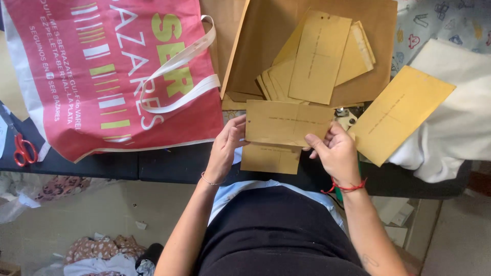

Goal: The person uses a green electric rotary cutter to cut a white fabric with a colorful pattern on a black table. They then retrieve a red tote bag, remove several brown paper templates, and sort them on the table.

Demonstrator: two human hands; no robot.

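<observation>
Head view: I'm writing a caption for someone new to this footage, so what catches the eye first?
The big red bag with white handles, lying flat upper left, grabs attention first. At centre, the left hand and right hand hold a tan paper piece, with more tan pieces stacked behind. Red-handled scissors sit far left.

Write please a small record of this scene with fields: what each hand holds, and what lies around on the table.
left hand: the left hand holds the left edge of a tan paper piece
right hand: the right hand holds the right edge of the same piece
under the hands: a second tan piece on the dark table
behind: a pile of tan pieces on a big brown sheet
right: one yellow piece on white cloth
left: a red bag, red scissors
</observation>
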